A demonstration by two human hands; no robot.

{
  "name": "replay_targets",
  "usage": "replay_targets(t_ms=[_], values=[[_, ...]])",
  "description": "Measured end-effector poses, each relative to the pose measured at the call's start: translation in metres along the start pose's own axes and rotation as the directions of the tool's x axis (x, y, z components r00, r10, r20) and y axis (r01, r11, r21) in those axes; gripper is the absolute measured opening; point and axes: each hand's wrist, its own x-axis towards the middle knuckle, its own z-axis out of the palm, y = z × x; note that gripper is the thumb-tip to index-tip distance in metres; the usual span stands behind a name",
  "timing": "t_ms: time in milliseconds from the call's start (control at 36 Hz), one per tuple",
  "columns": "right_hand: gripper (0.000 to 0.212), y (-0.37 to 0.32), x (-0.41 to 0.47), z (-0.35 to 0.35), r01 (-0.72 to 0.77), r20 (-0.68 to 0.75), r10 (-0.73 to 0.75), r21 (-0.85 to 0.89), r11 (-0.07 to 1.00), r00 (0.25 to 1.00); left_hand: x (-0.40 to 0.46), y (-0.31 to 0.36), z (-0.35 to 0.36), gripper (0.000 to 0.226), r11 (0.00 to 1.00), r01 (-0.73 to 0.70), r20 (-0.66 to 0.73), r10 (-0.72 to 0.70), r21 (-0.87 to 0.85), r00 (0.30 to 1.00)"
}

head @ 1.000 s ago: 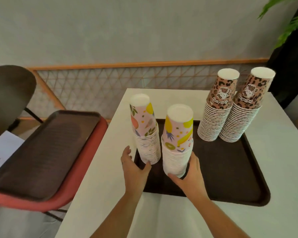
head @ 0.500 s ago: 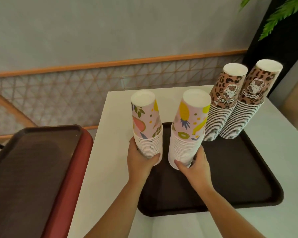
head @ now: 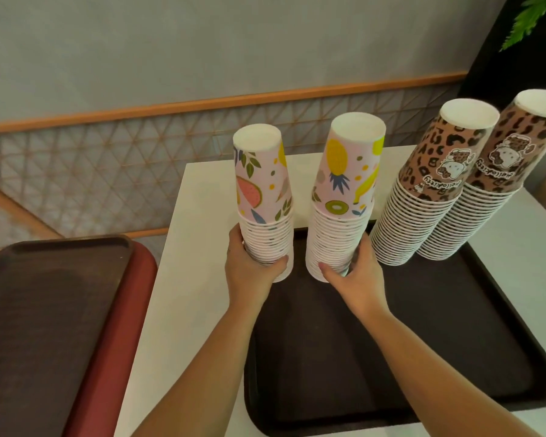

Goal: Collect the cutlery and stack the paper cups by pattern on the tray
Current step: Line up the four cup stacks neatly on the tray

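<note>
**Both hands on the fruit-print cup stacks**

Nearest, two bare forearms reach forward over the dark brown tray (head: 454,357), which lies on the white surface (head: 183,310). The left hand (head: 249,272) wraps its grip round the lower part of the left fruit-print stack (head: 264,203), thumb across the front of the rims and fingers behind; whether that stack stands on the tray's near-left edge or is lifted off it cannot be told. The right hand (head: 356,272) closes its grip round the bottom of the right fruit-print stack (head: 342,200), thumb in front, fingers curled round the right side. Both stacks are upside-down cups, nested, roughly upright and just apart from each other.

Farther back on the right of the tray, two leopard-print stacks (head: 423,197) lean to the right, touching each other; the nearer one stands just beside the right hand's stack.

To the left, off the surface, a second brown tray (head: 44,326) rests on a red seat (head: 120,326). Behind everything runs a lattice panel (head: 108,181) with a wooden rail under a grey wall, and green leaves (head: 530,17) show at top right
</note>
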Motion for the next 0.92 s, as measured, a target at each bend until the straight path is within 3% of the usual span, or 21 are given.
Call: replay_targets(t_ms=[333, 611, 750, 833, 917], values=[[0.088, 0.008, 0.015, 0.004, 0.058, 0.003, -0.058, -0.079, 0.995, 0.998, 0.0, 0.0, 0.001, 0.081, 1.0, 0.007, -0.012, -0.007, 0.01, 1.0], [0.088, 0.01, 0.015, 0.006, 0.027, 0.011, -0.027, -0.036, 0.999, 1.0, -0.001, -0.001, 0.001, 0.087, 1.0, -0.005, -0.002, 0.005, -0.006, 1.0], [0.084, 0.008, -0.001, -0.003, 0.05, -0.034, -0.052, -0.058, 0.997, 0.998, -0.018, 0.004, 0.008, 0.103, 0.994, 0.102, -0.14, -0.096, 0.04, 0.986], [0.057, 0.005, -0.013, -0.018, 0.113, -0.16, -0.117, -0.038, 0.993, 0.98, -0.044, 0.002, 0.019, 0.081, 0.981, 0.133, -0.293, -0.088, 0.138, 0.952], [0.032, 0.009, -0.019, -0.038, 0.155, -0.298, -0.166, -0.06, 0.986, 0.94, -0.072, -0.004, 0.038, 0.045, 0.986, -0.035, -0.275, 0.079, 0.162, 0.958]])
